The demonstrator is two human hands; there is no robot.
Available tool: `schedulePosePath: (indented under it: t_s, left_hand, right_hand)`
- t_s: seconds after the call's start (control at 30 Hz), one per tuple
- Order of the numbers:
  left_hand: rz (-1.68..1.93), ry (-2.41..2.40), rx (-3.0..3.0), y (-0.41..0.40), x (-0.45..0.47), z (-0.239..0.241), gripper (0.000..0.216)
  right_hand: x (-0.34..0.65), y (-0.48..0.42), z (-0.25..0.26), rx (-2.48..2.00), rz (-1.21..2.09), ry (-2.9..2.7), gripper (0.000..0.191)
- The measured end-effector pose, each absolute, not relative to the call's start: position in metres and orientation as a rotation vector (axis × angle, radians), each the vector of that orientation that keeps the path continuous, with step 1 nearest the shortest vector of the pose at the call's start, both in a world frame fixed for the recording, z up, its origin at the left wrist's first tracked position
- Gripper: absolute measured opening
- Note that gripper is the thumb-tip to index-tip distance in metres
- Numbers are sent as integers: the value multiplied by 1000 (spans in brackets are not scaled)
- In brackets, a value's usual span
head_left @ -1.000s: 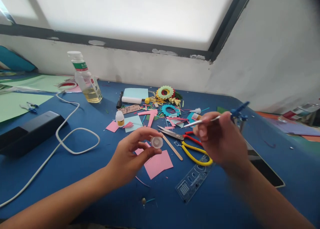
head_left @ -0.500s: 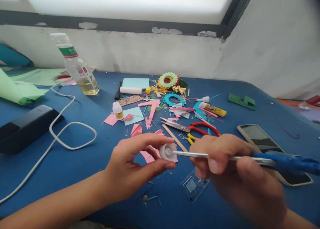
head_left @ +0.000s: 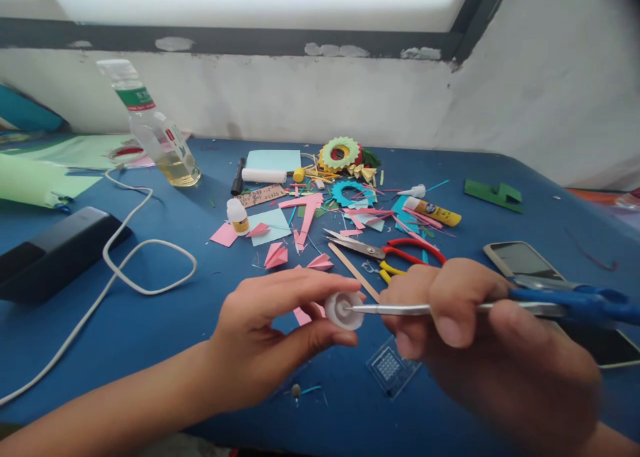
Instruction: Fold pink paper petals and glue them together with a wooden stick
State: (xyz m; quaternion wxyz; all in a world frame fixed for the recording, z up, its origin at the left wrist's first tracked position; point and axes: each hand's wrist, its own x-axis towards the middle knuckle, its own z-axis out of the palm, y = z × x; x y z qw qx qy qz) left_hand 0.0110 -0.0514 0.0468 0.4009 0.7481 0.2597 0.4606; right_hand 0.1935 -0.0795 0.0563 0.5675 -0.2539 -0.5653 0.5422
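Observation:
My left hand (head_left: 273,327) pinches a small white bottle cap (head_left: 343,310) between thumb and fingers, its open side facing right. My right hand (head_left: 480,347) is closed round a blue drawing compass (head_left: 550,300). The compass's silver metal leg (head_left: 395,308) points left, and its tip sits inside the cap. Both hands hover just above the blue table (head_left: 150,324), near its front edge.
Behind the hands lie red and yellow scissors (head_left: 387,252), a wooden stick (head_left: 357,278), pink paper scraps (head_left: 280,254), a glue stick (head_left: 433,211) and paper rosettes (head_left: 341,155). A phone (head_left: 520,260) lies right, a clear ruler (head_left: 393,367) below, a white cable (head_left: 125,270), black box (head_left: 55,250) and bottle (head_left: 155,137) left.
My right hand swung the compass down from the scissors area until its point went into the cap. My left hand lowered the cap and turned it rightward. The view dropped closer.

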Motion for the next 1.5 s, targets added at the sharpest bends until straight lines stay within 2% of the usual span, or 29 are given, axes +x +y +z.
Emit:
schedulePosePath:
  t_s: [0.23,0.53,0.77,1.07,1.5]
  left_hand:
    - [1142,699,1883,-53,10,48,27]
    - [1073,674,1585,-53,12,48,27]
    - [997,649,1476,-52,15,48,25]
    - [1025,649,1468,-53,15,47,25]
    - [1020,640,1506,-55,12,48,22]
  right_hand:
    - [191,-75,56,-550,1389,-1237,24]
    - [192,-74,54,-559,1432,-1242,26]
    - [184,-76,53,-595,1521,-1001,25]
    - [192,-84,66,-758,1377,-1160,34]
    - [190,-82,62,-645,1269,-1266,34]
